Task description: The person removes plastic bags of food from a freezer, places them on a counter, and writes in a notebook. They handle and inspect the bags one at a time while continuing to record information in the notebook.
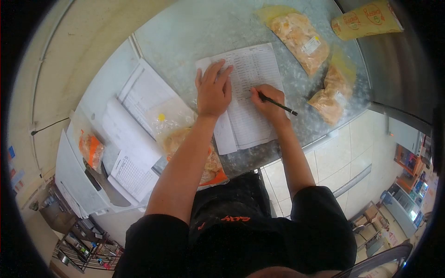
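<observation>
A ruled notebook page with handwritten rows lies open on the metal table. My left hand rests flat on its left side, fingers apart, holding nothing. On the right part of the page, my right hand grips a black pen, its tip end near the written lines. Beside my left forearm is a clear bag with orange print, partly hidden by the arm.
Two plastic bags of pale food, one upper and one lower, lie to the right. A yellow printed roll is at the upper right. Papers and a small orange-marked bag are at the left.
</observation>
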Demonstrator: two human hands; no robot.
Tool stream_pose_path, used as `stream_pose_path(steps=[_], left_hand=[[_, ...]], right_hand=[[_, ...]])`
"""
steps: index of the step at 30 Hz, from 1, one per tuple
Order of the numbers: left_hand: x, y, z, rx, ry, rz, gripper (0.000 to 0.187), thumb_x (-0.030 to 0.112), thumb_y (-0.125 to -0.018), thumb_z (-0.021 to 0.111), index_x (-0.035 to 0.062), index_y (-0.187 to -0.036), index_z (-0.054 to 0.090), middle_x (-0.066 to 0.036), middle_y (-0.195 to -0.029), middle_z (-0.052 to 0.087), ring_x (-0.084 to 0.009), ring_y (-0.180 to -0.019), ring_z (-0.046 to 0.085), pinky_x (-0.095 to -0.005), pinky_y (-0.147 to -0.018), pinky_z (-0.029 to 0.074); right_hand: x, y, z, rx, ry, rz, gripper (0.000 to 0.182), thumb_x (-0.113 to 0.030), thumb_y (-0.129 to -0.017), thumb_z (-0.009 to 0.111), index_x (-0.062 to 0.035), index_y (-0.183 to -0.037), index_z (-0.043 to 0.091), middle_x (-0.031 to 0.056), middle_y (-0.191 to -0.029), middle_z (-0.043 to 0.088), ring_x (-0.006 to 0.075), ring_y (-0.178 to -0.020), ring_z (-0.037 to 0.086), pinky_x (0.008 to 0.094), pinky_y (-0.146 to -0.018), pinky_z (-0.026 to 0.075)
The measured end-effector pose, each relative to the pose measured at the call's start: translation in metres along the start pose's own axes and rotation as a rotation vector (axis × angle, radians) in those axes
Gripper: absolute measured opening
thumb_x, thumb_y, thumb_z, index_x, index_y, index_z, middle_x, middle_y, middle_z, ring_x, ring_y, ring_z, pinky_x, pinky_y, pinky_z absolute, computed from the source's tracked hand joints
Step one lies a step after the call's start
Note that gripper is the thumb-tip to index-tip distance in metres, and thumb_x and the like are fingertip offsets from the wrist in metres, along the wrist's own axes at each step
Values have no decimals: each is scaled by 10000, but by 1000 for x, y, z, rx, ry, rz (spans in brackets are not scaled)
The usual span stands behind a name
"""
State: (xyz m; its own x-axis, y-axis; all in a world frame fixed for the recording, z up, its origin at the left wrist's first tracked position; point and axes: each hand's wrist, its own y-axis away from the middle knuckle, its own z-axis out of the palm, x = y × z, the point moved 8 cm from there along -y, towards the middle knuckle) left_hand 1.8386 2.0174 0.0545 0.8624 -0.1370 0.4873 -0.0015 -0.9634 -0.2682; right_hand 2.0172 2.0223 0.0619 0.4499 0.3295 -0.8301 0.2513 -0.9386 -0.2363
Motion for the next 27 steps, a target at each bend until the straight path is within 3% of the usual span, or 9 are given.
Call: stream_pose_path(steps=[17,20,22,24,27], left_hand=[[2,0,-1,1,27,-9,329,159,-944,590,205,-1259,674,-6,-1429,550,-230,-1351,487,-573,-1183,210],[-1,-2,1,-8,26,-21,354,167,-902,621,183,-1252,670,-36,-1409,554,-245,-1344,486,-618,-1151,246],[-4,-1,3,-4,39,-16,344,173,-901,625,177,-1242,668,-50,-1389,559,-251,-1338,487,-624,-1146,255],[-1,-1,-5,33,93,-39,292,204,-914,613,158,-1196,670,-83,-1370,560,-281,-1338,482,-622,-1153,269],[-5,-2,1,-13,164,-98,288,179,-906,610,165,-1187,672,-71,-1381,553,-273,-1343,474,-617,-1171,239]], right_hand=[[4,2,-2,24,25,100,71,-46,-853,728,4,-845,678,129,-754,656,272,-668,647,351,-636,521],[3,2,-4,123,-9,76,102,-38,-861,718,-9,-955,691,131,-828,674,283,-704,656,342,-672,536],[-1,1,-3,165,50,55,209,-7,-869,693,-38,-1075,683,125,-968,694,300,-837,669,351,-775,544],[-10,0,6,90,220,-246,332,51,-890,620,-55,-1203,654,138,-1167,662,319,-1032,637,377,-890,523],[-40,-5,14,-102,233,-231,413,102,-901,546,-54,-1272,639,154,-1294,608,339,-1168,578,409,-972,489]])
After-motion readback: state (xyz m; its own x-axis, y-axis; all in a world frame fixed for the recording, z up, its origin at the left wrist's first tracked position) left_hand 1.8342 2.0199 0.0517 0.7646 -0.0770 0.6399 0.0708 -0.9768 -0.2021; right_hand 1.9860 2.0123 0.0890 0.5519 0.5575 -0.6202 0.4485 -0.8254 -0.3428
